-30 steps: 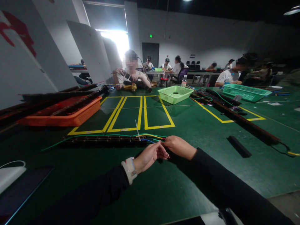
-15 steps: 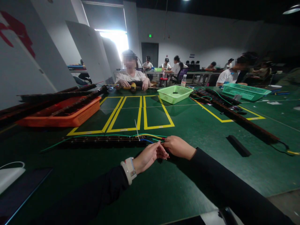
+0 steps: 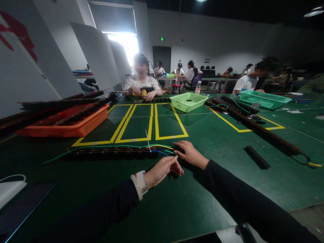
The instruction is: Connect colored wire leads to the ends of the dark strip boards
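Wired strip (image 3: 111, 152), orange tray (image 3: 76, 125) beyond

A: Sleeves?
B: Both were long, black, plain cloth. Left sleeve (image 3: 101, 212) and right sleeve (image 3: 240, 199) each ran to the wrist.
A: At the cuffs?
B: A broad white wristband (image 3: 139, 184) with a small greyish face sat between the left cuff and the left hand (image 3: 162, 170). The right hand (image 3: 191, 154) was bare.
A: Seams, stitching?
B: The cloth was too dark to tell.
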Motion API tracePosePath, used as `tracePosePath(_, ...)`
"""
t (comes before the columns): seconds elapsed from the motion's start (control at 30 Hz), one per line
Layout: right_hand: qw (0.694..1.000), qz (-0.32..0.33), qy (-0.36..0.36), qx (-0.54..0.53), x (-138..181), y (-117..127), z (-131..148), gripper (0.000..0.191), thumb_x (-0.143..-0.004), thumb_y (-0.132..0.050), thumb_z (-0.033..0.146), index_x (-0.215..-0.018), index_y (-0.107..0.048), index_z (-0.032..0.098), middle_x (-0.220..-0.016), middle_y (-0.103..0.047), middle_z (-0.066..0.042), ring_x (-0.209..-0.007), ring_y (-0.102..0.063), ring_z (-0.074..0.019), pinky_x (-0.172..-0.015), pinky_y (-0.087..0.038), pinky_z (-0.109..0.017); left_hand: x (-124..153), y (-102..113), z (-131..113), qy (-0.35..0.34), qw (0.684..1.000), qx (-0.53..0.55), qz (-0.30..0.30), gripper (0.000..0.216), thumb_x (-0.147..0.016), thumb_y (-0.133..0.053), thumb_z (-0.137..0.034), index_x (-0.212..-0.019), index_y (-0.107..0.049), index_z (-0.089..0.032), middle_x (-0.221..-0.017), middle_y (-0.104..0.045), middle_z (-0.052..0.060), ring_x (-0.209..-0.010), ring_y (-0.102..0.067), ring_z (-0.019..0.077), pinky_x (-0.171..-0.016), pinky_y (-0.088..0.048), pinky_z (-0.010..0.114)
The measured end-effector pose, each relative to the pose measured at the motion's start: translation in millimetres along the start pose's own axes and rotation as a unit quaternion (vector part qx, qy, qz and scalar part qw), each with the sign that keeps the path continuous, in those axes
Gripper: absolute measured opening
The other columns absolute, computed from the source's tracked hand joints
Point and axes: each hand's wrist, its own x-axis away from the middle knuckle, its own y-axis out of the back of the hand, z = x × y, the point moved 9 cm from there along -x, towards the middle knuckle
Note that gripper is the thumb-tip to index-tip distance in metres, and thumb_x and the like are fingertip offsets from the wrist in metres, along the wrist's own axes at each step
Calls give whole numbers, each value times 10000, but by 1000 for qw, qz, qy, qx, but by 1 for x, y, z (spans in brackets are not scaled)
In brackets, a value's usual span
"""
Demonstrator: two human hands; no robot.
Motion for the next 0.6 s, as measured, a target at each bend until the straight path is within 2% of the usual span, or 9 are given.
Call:
tracePosePath(0.23,999,31,0,5,-2,-8,6,474,-812,-613,383,-1229,-536,172,-1026,-555,-97,-956,-467,-213,-853,-384,-361,-1,1,2,-11,1000,0,9,375,-825,-501,-465,-710,-596,-121,-717,-643,98,-716,-610,193,-694,-453,319)
tracePosePath(0.6,999,34,15,33,0,-9,15,413,-770,-667,320,-1142,-579,162,-983,-537,-79,-919,-438,-206,-819,-360,-329,-1,-1,0,-9,1000,-2,7,359,-830,-506,-435,-688,-594,-117,-708,-641,95,-708,-612,189,-697,-449,315)
